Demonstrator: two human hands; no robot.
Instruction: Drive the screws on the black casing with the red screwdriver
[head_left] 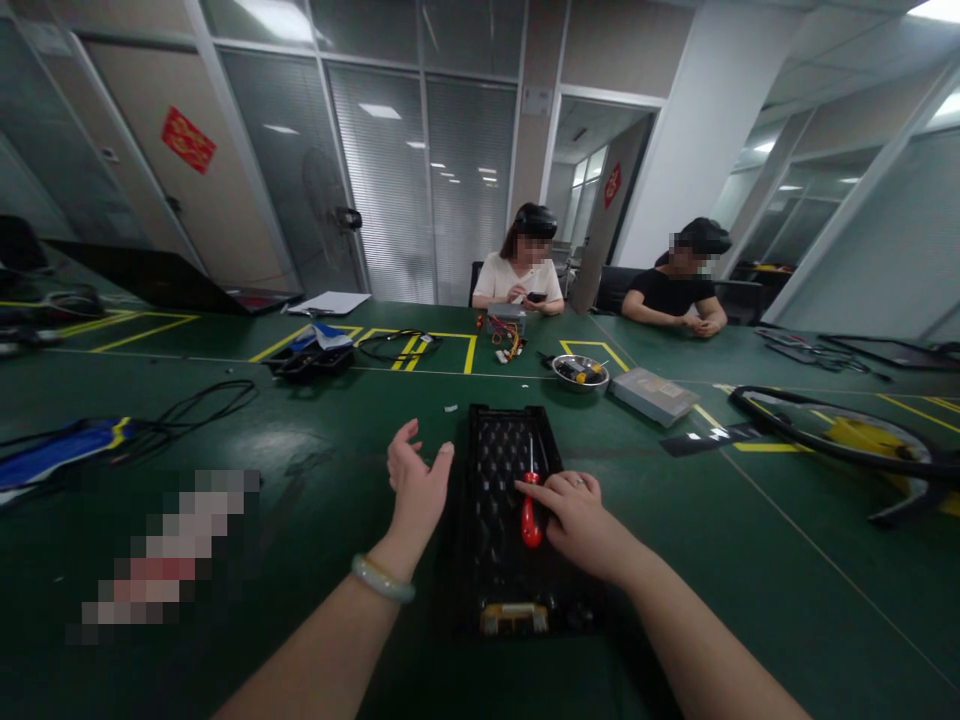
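A black rectangular tray (499,575) with a dimpled inside lies on the green table in front of me. A red-handled screwdriver (531,525) is over it, its metal shaft pointing away from me. My right hand (581,515) holds the screwdriver at the top of its handle, the index finger across it and the other fingers curled. The thumb is mostly hidden. To the left of the tray, my left hand (416,475) is raised with thumb and fingers apart, holding nothing. A gold-coloured part (514,616) sits at the tray's near end.
Beyond the tray stand a metal bowl (580,373) of small parts, a grey box (654,395) and a metal box with coloured wires (507,322). A wheel-like black ring (780,425) lies right; a blue item (67,452) and cables lie left. Two people sit opposite.
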